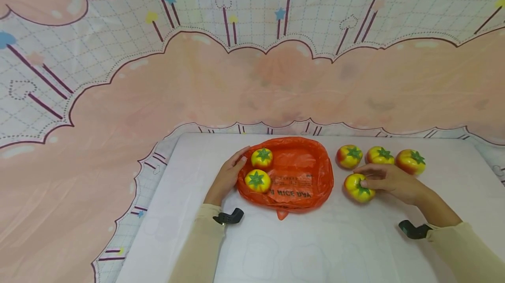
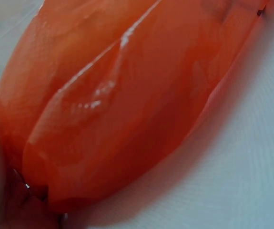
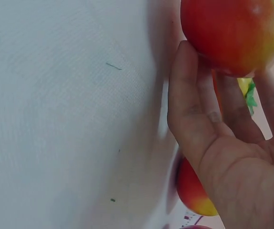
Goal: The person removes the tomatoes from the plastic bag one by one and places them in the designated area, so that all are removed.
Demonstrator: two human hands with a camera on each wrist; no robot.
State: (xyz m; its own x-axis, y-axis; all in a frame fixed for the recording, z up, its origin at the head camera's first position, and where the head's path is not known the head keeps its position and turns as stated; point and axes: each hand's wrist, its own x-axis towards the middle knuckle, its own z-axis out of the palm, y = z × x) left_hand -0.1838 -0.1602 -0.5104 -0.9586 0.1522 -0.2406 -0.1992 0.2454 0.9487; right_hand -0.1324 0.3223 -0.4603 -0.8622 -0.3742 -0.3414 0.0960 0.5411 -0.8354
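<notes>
A red plastic bag [image 1: 293, 156] lies spread open on the table, its rim standing up like a shallow bowl. Inside its left part sit two yellow-red tomatoes, a rear tomato [image 1: 262, 158] and a front tomato [image 1: 257, 181], with green star-shaped tops. My left hand [image 1: 226, 181] holds the bag's left rim; the left wrist view shows mostly the bag's side [image 2: 127, 109]. To the right of the bag, my right hand [image 1: 396, 183] grips another tomato [image 1: 360, 188] between thumb and fingers. In the right wrist view the fingers [image 3: 189, 90] lie against that tomato's red underside [image 3: 232, 33].
Behind my right hand stand three more tomatoes in a row: a left one [image 1: 349, 157], a middle one [image 1: 380, 155] and a right one [image 1: 410, 161]. The white table [image 1: 284, 248] ends at a patterned cloth backdrop [image 1: 276, 86].
</notes>
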